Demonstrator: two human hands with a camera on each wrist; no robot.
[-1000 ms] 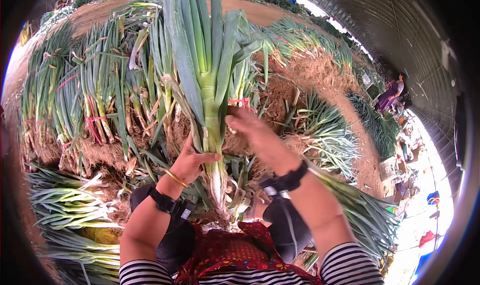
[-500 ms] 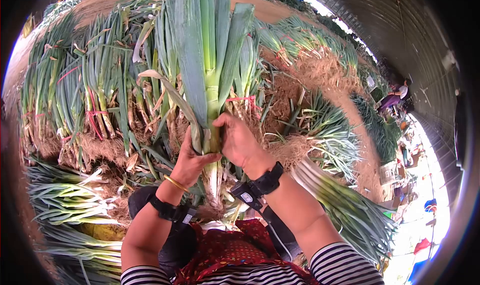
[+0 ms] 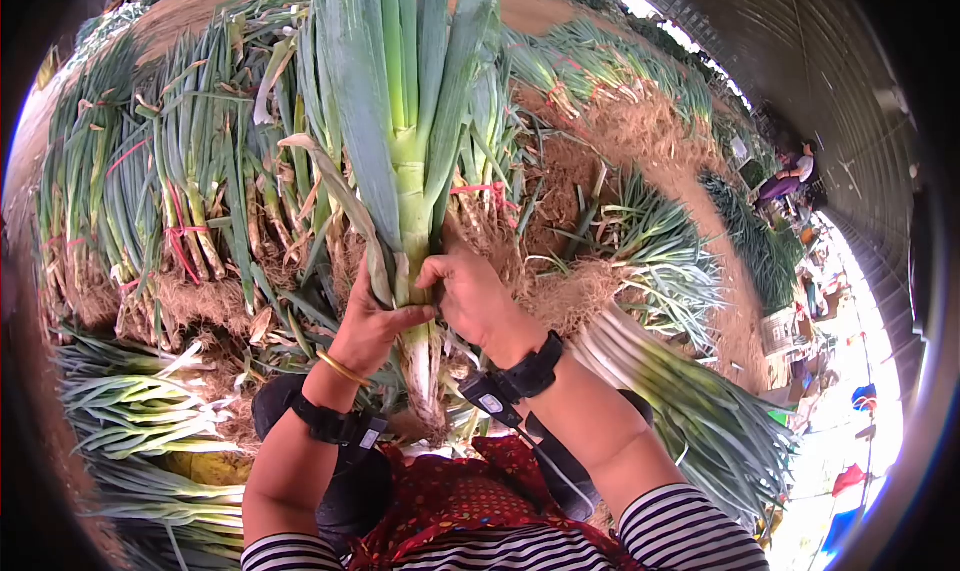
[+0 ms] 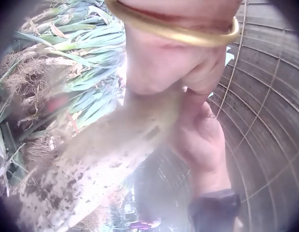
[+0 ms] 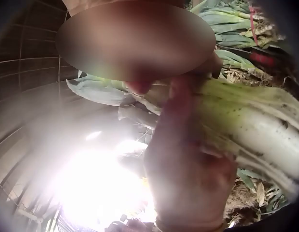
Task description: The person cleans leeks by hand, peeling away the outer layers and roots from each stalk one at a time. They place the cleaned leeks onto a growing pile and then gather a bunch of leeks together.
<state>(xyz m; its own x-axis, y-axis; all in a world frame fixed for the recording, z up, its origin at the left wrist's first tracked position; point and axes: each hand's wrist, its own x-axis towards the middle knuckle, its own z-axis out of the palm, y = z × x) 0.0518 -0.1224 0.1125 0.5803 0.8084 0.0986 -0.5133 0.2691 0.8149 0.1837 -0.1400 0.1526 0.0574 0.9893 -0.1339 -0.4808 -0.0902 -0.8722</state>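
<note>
A thick leek point(image 3: 408, 186) stands nearly upright before me in the head view, its broad leaves running past the top edge. My left hand point(image 3: 368, 323) grips its lower stalk, thumb across the front. From the other side my right hand point(image 3: 468, 293) holds the stalk slightly higher, its far fingers hidden behind. A dry, curled outer leaf point(image 3: 345, 201) hangs off the left side. In the left wrist view, dirt specks the white shank point(image 4: 86, 169) below the left hand point(image 4: 173, 67). The right wrist view has the stalk point(image 5: 265, 128) beside both hands, partly blurred.
Tied bunches of leeks point(image 3: 190, 161) stand in a row at the left. Loose leeks lie at the lower left point(image 3: 140, 401) and lower right point(image 3: 690, 411). Root clumps point(image 3: 570, 296) show behind the right hand. A seated person point(image 3: 790, 176) is far right.
My right hand came in from the right and took hold of the stalk beside the left hand. Since then, both hands and the leek have shifted slightly left.
</note>
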